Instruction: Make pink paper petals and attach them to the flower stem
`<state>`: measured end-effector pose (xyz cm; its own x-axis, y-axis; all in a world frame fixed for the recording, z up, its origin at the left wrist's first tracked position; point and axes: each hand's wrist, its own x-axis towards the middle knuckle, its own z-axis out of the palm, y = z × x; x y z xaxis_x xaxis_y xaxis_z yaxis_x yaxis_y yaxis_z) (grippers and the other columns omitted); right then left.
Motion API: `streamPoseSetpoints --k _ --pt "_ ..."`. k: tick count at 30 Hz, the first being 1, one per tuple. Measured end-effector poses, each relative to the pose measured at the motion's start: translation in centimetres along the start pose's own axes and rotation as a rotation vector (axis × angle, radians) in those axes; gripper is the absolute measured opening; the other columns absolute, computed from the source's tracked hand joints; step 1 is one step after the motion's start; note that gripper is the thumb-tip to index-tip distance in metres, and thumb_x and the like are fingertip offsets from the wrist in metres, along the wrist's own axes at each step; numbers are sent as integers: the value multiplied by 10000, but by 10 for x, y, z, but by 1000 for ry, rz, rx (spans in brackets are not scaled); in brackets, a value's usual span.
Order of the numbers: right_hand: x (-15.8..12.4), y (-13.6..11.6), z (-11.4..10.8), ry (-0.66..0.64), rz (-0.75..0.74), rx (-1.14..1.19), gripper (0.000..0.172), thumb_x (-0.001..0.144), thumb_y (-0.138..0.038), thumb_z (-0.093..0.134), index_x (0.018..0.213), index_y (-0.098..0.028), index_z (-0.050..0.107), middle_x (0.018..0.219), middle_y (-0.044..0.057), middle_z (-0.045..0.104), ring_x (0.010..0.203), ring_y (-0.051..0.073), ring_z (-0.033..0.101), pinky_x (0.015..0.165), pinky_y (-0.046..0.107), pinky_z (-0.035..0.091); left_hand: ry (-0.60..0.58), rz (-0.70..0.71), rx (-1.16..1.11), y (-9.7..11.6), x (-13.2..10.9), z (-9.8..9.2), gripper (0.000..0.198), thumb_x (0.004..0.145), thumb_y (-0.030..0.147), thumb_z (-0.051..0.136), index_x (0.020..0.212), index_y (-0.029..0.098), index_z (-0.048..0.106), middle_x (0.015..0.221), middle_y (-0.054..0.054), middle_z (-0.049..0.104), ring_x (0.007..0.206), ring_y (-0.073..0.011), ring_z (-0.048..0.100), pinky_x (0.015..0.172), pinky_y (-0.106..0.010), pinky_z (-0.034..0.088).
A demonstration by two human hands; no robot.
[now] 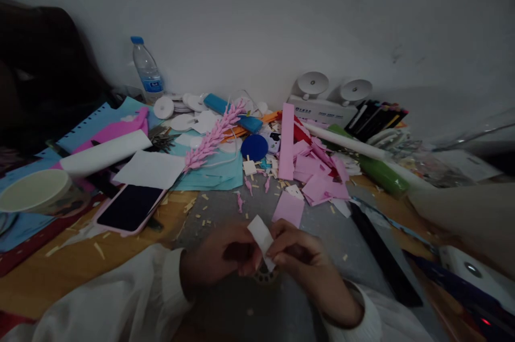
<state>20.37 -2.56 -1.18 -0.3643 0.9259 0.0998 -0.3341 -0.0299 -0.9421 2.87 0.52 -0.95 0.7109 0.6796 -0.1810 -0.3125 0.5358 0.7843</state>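
Observation:
Between my two hands, over the grey mat (217,288), is a white paper strip (260,233). My right hand (311,261) pinches its right side between thumb and fingertips. My left hand (223,253) has its fingers curled in at the strip's left edge, slightly blurred; what they grip is partly hidden. Just below the fingers, a small ring-shaped object (264,273) with dark marks shows in part. Beyond my right hand lies a pink paper rectangle (288,209). Several small twisted pink paper pieces (240,202) are farther back on the mat.
At left are a phone (131,208), a paper cup (38,191) and a white roll (107,153). A pink braided paper stalk (215,135) rests on blue sheets (213,178). A water bottle (147,68) stands behind. At right lie a black bar (384,253) and a glue gun (454,285).

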Motion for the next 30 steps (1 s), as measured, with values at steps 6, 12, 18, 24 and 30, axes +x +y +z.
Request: streamPoseSetpoints --k 6,12,18,24,30 --pt "-1 0 0 79 -15 -52 29 824 -253 701 826 -251 730 845 17 591 742 128 590 599 213 491 5 157 193 1 3 -3 464 730 628 561 728 165 567 571 18 467 500 -109 384 484 -245 276" --pt "1 -2 1 106 -78 -248 20 814 -245 709 810 -251 728 821 15 598 756 140 575 619 226 463 186 230 445 1 1 -4 348 858 504 542 776 166 555 629 48 441 555 -93 365 518 -218 284" --pt "-1 1 1 34 -116 -413 79 838 -208 665 868 -258 717 862 24 579 738 142 557 601 240 443 385 241 514 5 2 -2 355 875 438 526 657 158 541 597 48 433 567 -95 379 522 -210 304" --pt "-2 -8 -2 -161 -149 -485 138 875 -269 607 934 -233 726 957 64 572 888 193 568 758 307 452 388 281 463 8 1 0 321 858 388 562 641 153 537 591 50 438 561 -87 380 520 -201 313" --pt "0 -6 -1 47 -127 -362 118 888 -323 592 958 -242 640 943 44 559 890 181 556 764 290 456 362 270 603 13 0 1 325 870 363 521 615 162 506 562 54 397 527 -90 353 491 -220 280"
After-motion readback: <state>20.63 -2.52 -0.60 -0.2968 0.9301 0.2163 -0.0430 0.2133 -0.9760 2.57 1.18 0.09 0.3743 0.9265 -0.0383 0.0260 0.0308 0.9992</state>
